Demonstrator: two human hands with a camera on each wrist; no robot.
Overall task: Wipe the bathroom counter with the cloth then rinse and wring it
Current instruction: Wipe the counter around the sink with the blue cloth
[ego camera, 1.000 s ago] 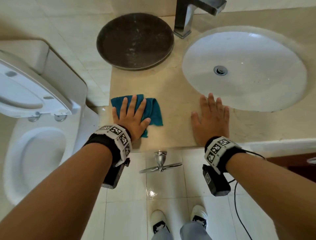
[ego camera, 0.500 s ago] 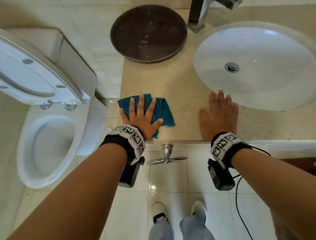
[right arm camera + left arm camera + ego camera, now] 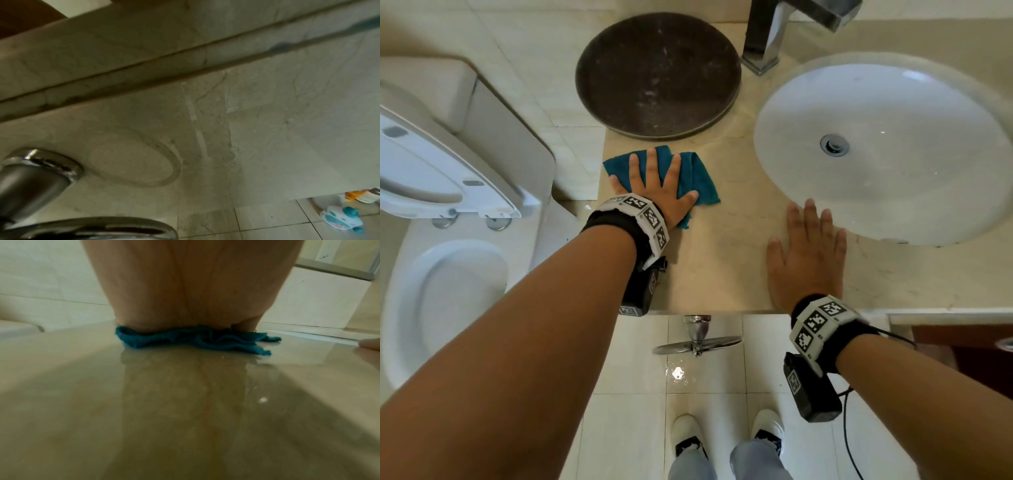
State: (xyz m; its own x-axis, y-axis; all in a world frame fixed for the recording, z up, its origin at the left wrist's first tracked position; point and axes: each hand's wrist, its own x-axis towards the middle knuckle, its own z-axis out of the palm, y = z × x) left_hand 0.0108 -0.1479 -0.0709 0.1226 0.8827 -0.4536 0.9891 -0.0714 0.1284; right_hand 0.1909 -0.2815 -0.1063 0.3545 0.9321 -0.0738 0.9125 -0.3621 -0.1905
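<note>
A teal cloth (image 3: 697, 178) lies crumpled on the beige stone counter (image 3: 722, 260), just in front of a dark round tray. My left hand (image 3: 654, 192) presses flat on it with fingers spread and straight. The left wrist view shows the heel of that hand (image 3: 185, 288) on top of the bunched cloth (image 3: 195, 340), and the counter (image 3: 185, 402) looks glossy in front of it. My right hand (image 3: 808, 260) lies flat on the bare counter near the front rim of the white sink basin (image 3: 893, 85). The right wrist view does not show the right hand.
The dark round tray (image 3: 657, 75) stands at the back beside the chrome faucet (image 3: 770, 37). A toilet (image 3: 448, 281) with raised lid is left of the counter. A chrome valve handle (image 3: 697, 339) juts out below the counter's front edge, and the right wrist view shows this chrome fitting (image 3: 37, 170) close up.
My left hand has pushed the cloth away from the counter's front edge toward the dark tray. The right hand has stayed flat in place.
</note>
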